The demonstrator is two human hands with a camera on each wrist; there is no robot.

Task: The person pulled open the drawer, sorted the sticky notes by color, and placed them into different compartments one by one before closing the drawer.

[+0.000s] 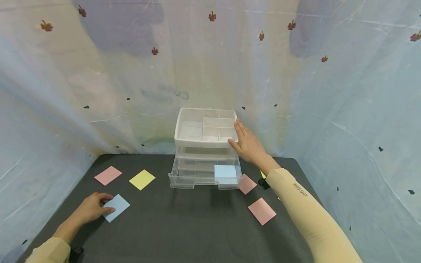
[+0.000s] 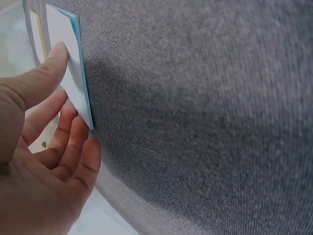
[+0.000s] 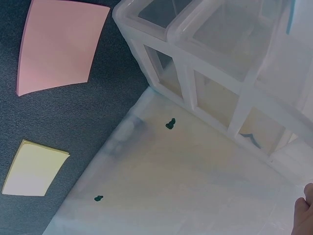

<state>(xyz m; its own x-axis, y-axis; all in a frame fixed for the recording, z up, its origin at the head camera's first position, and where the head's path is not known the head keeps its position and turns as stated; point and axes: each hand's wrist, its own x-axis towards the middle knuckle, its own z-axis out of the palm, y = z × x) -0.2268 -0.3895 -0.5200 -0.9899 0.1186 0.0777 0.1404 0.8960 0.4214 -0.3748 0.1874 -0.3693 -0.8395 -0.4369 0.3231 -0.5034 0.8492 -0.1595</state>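
My left hand [image 1: 93, 206] pinches the near left corner of a blue sticky note pad [image 1: 119, 206] at the table's left. In the left wrist view, the thumb lies across the face of that pad [image 2: 69, 63], and the fingertips curl at its edge. My right hand [image 1: 249, 143] rests with extended fingers against the right side of a white drawer organizer [image 1: 205, 143]. Its clear lower drawer [image 1: 194, 181] is pulled out and holds another blue pad [image 1: 225, 174] at the right. Only a bit of the right hand [image 3: 304, 208] shows in the right wrist view.
Left of the organizer lie a pink pad [image 1: 108, 175] and a yellow pad [image 1: 142, 179]. To its right are two pink pads, one nearer the front [image 1: 262, 211], and a yellow pad [image 3: 35, 169] partly hidden by the right arm. A patterned curtain [image 1: 210, 73] hangs behind the dark table.
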